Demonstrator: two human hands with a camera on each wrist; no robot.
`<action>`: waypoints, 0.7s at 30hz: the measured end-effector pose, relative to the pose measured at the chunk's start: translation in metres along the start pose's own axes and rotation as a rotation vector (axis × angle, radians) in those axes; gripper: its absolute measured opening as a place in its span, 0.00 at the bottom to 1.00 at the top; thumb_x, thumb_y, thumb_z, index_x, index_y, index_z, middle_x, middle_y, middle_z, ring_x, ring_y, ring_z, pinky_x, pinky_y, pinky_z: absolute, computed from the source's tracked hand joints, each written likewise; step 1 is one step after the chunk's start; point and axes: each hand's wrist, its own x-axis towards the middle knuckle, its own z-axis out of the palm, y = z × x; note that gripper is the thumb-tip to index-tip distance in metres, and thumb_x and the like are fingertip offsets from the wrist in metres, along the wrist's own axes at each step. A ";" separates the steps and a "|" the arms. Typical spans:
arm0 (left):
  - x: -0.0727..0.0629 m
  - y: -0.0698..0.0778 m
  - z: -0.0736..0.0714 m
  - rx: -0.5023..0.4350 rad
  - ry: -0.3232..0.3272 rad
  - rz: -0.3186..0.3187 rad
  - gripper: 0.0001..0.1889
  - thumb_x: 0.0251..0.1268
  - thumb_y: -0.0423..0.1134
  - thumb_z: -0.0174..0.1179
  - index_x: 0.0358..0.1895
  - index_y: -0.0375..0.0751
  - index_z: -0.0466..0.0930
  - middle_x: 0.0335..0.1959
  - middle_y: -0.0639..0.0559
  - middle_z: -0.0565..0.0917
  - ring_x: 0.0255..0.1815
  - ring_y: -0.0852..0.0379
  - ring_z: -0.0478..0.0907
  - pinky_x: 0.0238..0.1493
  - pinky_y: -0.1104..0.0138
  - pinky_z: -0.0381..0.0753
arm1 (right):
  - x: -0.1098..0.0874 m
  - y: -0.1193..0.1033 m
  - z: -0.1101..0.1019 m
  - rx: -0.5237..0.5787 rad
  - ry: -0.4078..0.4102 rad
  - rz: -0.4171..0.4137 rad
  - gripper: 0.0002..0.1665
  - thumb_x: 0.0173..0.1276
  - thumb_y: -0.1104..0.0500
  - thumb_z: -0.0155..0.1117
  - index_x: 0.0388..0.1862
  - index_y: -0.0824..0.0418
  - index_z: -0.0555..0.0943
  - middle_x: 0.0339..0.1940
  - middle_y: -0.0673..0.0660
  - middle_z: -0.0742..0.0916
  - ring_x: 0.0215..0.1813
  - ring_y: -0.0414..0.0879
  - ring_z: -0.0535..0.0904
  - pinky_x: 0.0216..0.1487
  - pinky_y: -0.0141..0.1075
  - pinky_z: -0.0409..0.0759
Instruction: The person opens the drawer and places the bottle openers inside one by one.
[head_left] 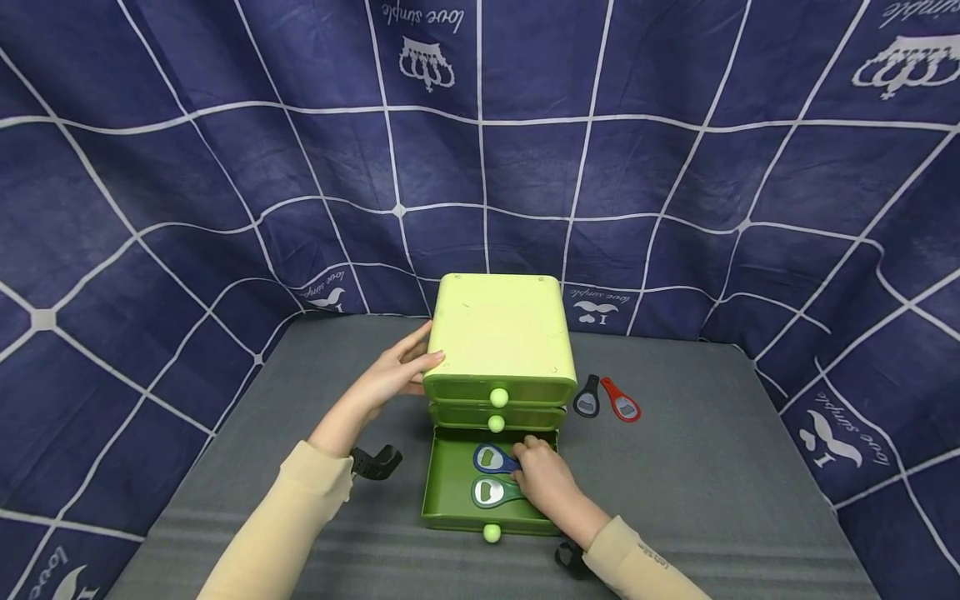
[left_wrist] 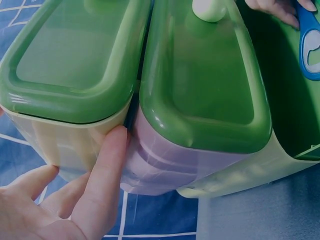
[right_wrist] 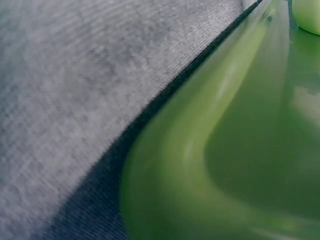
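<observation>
A small drawer unit [head_left: 501,329] with a pale yellow-green top and green drawers stands on the table. Its bottom drawer [head_left: 450,492] is pulled out. Inside lie a blue bottle opener [head_left: 491,458] and a green bottle opener [head_left: 491,492], side by side. My right hand [head_left: 551,483] reaches into that drawer, pinching the blue opener by its handle; the green opener's handle end is hidden under the hand. With fingers extended, my left hand [head_left: 393,369] rests against the unit's left side, fingertips [left_wrist: 116,137] touching the upper drawer's wall.
On the grey table [head_left: 712,467], right of the unit, lie a black bottle opener [head_left: 587,398] and a red bottle opener [head_left: 622,402]. A blue curtain [head_left: 532,167] with white lines hangs behind. The right wrist view shows mostly the green drawer front [right_wrist: 175,175].
</observation>
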 end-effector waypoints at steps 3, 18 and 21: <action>0.000 0.000 0.000 -0.002 -0.002 0.000 0.42 0.71 0.55 0.57 0.80 0.61 0.42 0.78 0.40 0.56 0.47 0.52 0.84 0.58 0.54 0.81 | -0.002 -0.001 -0.003 0.028 0.004 0.010 0.12 0.54 0.62 0.77 0.35 0.61 0.84 0.30 0.53 0.79 0.33 0.47 0.76 0.33 0.39 0.80; 0.001 0.000 0.000 -0.015 -0.005 0.007 0.43 0.71 0.54 0.57 0.81 0.59 0.41 0.78 0.41 0.57 0.48 0.51 0.84 0.57 0.54 0.82 | -0.024 0.036 -0.060 0.432 0.057 0.146 0.05 0.61 0.63 0.73 0.35 0.57 0.86 0.29 0.44 0.81 0.29 0.30 0.73 0.31 0.27 0.77; 0.001 0.000 0.000 -0.012 -0.001 0.003 0.43 0.71 0.54 0.57 0.81 0.59 0.41 0.78 0.41 0.58 0.48 0.51 0.84 0.57 0.54 0.82 | -0.027 0.049 -0.065 0.441 0.043 0.252 0.05 0.62 0.61 0.73 0.37 0.56 0.86 0.30 0.44 0.83 0.30 0.32 0.75 0.32 0.28 0.78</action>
